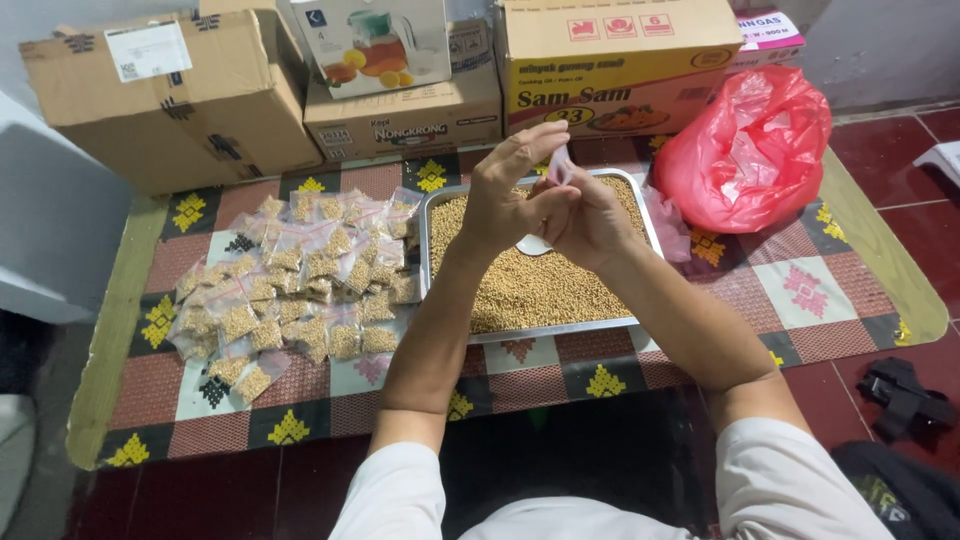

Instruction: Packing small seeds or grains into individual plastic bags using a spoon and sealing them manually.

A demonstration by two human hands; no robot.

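1. Nearest to the camera, the person is sitting on the dark red tiled floor, and the white sleeves are showing at the bottom edge.
2. A black object is lying on the tiles at the right, near the right sleeve.
3. Both forearms are reaching forward over a patterned mat with red, white and black squares.
4. The left hand and the right hand are meeting above a metal tray and are touching each other.
5. Together they are pinching a small clear plastic bag; its top is sticking up between the fingers. The left fingers are spread upward, and the right hand is closed around the lower part of the bag.
6. A white spoon-like thing is showing just under the hands; I cannot tell which hand is holding it.
7. The tray is lying on the mat and is holding a layer of small tan grains.
8. To the left of the tray, many small filled bags are lying in a heap on the mat, the nearest ones touching the tray.
9. To the right, a red plastic bag is sitting just beside the tray.
10. Farthest away, cardboard boxes are standing in a row along the wall.
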